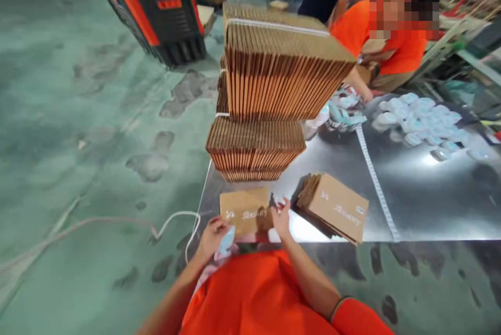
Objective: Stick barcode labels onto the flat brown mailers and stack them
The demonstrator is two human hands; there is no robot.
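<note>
A flat brown cardboard box [246, 205] with white lettering lies on the metal table in front of me. My left hand [214, 235] is at its lower left corner, thumb and fingers pinched on a pale blue sheet [227, 241] that hangs below them. What is printed on the sheet is too blurred to read. At the right edge of the box is my right hand [281, 216], its fingers apart and nothing visible in them. To the right lies a slightly uneven pile of similar flat boxes [340, 207], lettering upward.
Tall strapped bundles of folded cardboard [274, 79] stand just beyond the box. Many small white-and-blue round items [418, 118] cover the table's far right. A co-worker in orange [403, 53] leans over the far side. A white cord [172, 216] hangs at the table's left edge.
</note>
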